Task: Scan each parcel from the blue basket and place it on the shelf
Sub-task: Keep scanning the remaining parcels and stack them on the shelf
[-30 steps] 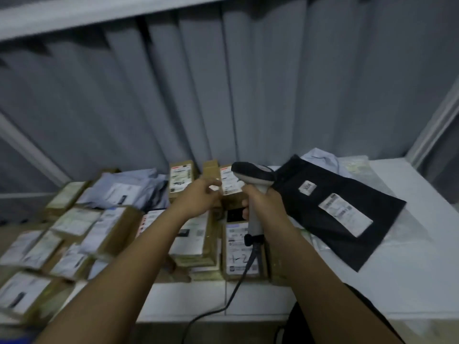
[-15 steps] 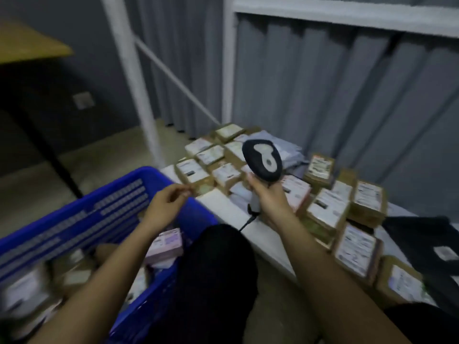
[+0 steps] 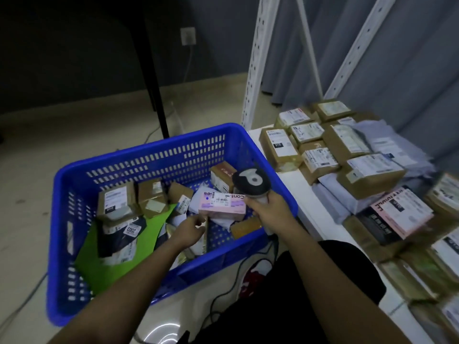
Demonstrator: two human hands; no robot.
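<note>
So the blue basket [image 3: 139, 170] sits on the floor right beside the shelf [image 3: 295, 194], and everything below is placed relative to that basket. The left hand [image 3: 190, 229] is down inside it, fingers curled toward the near edge of the pink parcel [image 3: 222, 204], which lies in the middle-right part of the basket with its label face up. Honestly can't tell if that grip has closed on the box yet or is just touching it; the fingertips are hidden under the edge. The right hand [image 3: 270, 214] hangs over the basket's right rim with its grip wrapped tight around the handle of the scanner [image 3: 252, 182], head pointing up rather than at any label.

More brown boxes, plus a dark mailer on a green sheet, are piled in the left half of the basket, so there's plenty left to do. To the right of the basket, the shelf already carries a crowd of labelled boxes and grey bags.

What could go wrong, in my view:
- The pink parcel rests tilted on loose bags, so a shallow pinch at one edge could let it slip back in.
- The scanner cable [image 3: 223, 294] trails on the floor just in front of the basket and could snag it.
- The shelf near the basket is packed, so a careless drop might knock a box off the edge.
</note>
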